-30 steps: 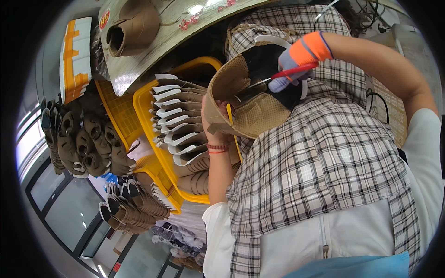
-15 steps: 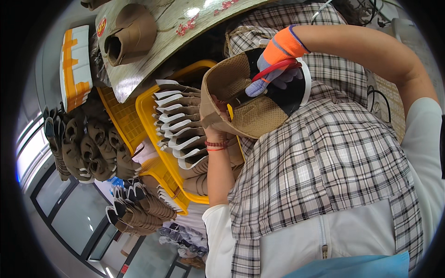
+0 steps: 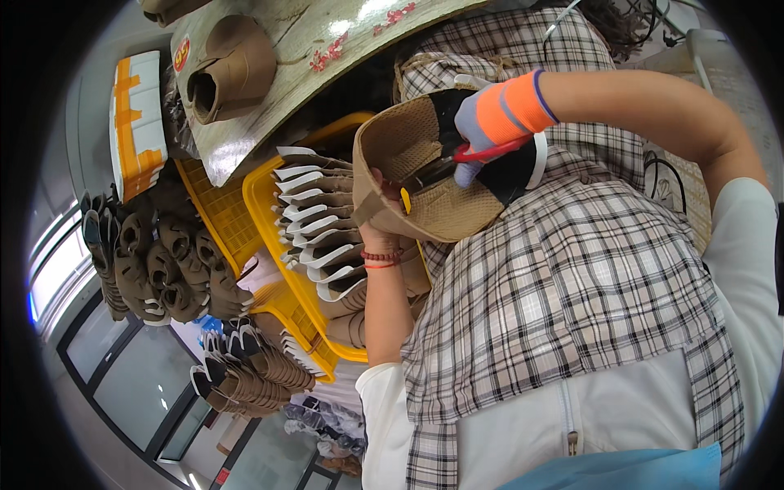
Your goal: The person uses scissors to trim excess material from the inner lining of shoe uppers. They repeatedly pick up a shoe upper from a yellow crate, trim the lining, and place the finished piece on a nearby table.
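Observation:
My left hand (image 3: 378,234) grips a tan shoe upper (image 3: 472,208) by its left side, with part of the hand hidden behind the material. The upper has a textured tan lining, a black section and a white edge. My right hand (image 3: 494,114) wears a grey and orange glove and is closed round red-handled scissors (image 3: 490,153). Their dark blades point left into the upper's opening, over its lining. By my left fingers a small yellow piece (image 3: 406,201) shows; its kind I cannot make out.
Left of my hands, a yellow basket (image 3: 263,214) holds a row of white-edged uppers (image 3: 314,216). A table (image 3: 302,77) above it carries another tan upper (image 3: 237,69). Further left hang several brown shoe uppers (image 3: 159,265) beside a white taped box (image 3: 139,122). Plaid cloth (image 3: 563,269) covers my lap.
My right hand has turned and shifted slightly right and down, and the scissors' dark blades now show inside the upper. My left hand and the upper stay nearly in place.

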`<control>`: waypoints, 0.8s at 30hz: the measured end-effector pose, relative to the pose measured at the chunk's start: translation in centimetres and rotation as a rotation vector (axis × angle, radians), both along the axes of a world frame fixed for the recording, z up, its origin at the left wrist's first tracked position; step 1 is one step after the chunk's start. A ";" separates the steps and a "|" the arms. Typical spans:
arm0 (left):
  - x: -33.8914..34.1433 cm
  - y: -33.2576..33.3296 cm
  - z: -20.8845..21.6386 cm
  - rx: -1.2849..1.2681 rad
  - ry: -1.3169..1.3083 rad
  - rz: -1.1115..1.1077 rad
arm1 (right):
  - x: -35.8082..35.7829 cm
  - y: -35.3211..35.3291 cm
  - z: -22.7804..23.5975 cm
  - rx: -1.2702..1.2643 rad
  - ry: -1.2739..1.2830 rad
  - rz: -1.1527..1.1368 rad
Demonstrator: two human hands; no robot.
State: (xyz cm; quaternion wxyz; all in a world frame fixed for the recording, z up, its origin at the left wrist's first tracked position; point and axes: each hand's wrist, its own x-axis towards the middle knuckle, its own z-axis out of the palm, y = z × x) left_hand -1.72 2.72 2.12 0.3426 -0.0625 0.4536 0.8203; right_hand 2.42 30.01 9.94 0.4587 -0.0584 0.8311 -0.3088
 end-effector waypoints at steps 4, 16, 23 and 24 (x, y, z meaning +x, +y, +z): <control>0.3 1.0 0.7 0.047 0.050 -0.025 | 1.7 1.1 -1.6 0.020 0.040 0.079; -0.6 2.9 -0.8 -0.057 0.161 -0.097 | 2.3 7.7 -5.5 -0.645 -0.683 -0.088; 0.1 3.7 1.1 -0.026 0.156 -0.094 | 1.0 7.4 -4.0 -0.450 -0.360 -0.004; 0.1 3.7 1.1 -0.033 0.193 -0.084 | 1.4 7.0 -3.5 -0.374 -0.275 -0.027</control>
